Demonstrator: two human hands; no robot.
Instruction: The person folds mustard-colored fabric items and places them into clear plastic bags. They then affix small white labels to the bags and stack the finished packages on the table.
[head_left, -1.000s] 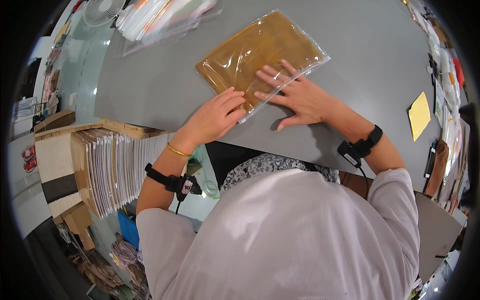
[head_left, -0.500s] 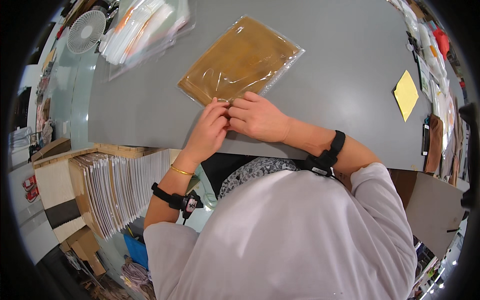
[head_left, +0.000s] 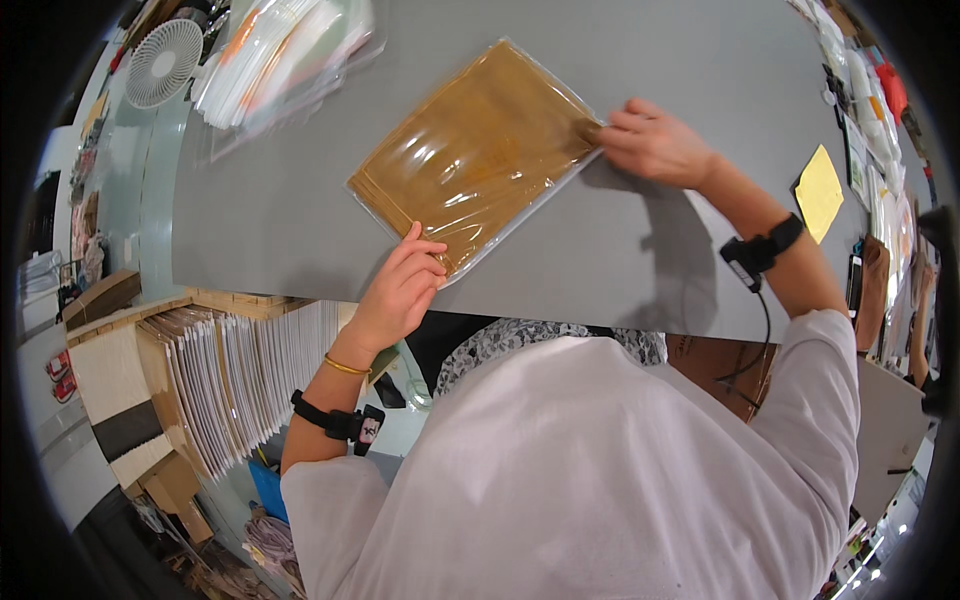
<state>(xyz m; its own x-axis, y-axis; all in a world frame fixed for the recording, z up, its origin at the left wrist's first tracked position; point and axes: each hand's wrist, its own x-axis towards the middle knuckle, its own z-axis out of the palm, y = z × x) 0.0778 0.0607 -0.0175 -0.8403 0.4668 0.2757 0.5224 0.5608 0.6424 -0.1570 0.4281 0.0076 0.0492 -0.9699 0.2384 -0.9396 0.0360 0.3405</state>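
Observation:
A flat brown item in a glossy clear plastic bag (head_left: 475,150) lies at a slant on the grey table. My left hand (head_left: 402,285) grips its near corner, with thumb and fingers pinched on the plastic. At the right corner of the bag, my right hand (head_left: 655,145) has its fingers closed on the edge; that hand is slightly blurred. What is inside the bag looks like folded brown cloth or paper, but its kind is not clear.
A pile of clear plastic bags (head_left: 285,60) lies at the table's far left, beside a white fan (head_left: 164,63). On the right is a yellow paper piece (head_left: 820,193), near assorted items along the table edge. Upright white sheets (head_left: 240,385) fill a rack below left.
My right hand has moved from beside the left hand, away and rightward, to the bag's right corner. My left hand stays at the near corner. The bag has turned slightly.

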